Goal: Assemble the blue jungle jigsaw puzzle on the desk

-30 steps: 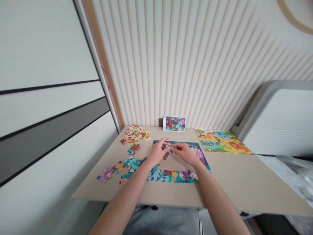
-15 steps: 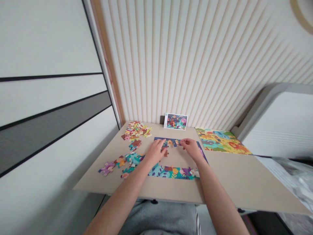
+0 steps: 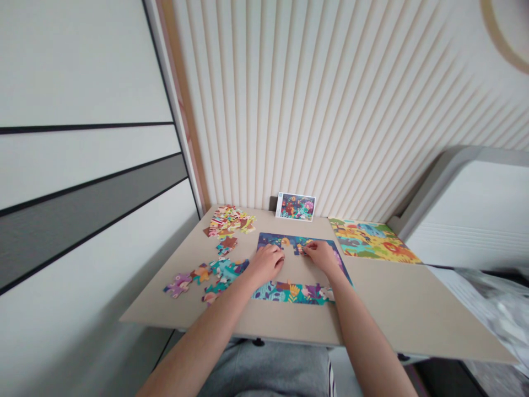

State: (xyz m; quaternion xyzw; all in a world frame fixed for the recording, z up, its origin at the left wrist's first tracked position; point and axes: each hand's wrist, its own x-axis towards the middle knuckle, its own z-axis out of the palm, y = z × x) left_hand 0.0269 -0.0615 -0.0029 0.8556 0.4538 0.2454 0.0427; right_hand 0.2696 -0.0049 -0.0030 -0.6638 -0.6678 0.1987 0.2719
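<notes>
A partly assembled jigsaw puzzle (image 3: 280,293) lies in front of me, its dark blue, purple and teal border framing bare tabletop. At its upper left, my left hand (image 3: 270,262) has its fingers curled down; whatever they pinch is hidden under them. My right hand (image 3: 321,255) pinches a small patterned puzzle piece (image 3: 301,249) between thumb and fingers, just below the puzzle's upper edge. Several joined teal pieces (image 3: 227,269) lie left of my left forearm, with a purple piece (image 3: 178,285) farther left.
A pile of loose pieces (image 3: 229,219) sits at the back left, near a brown and teal piece (image 3: 227,245). A picture card (image 3: 296,207) leans by the ribbed wall. A yellow animal puzzle (image 3: 374,239) lies at the back right; crinkled clear plastic (image 3: 496,300) is beyond the right edge.
My left hand has moved slightly down and curled its fingers more, covering the brown piece seen below it. The right hand stays near the upper edge, still pinching. The camera view has shifted slightly.
</notes>
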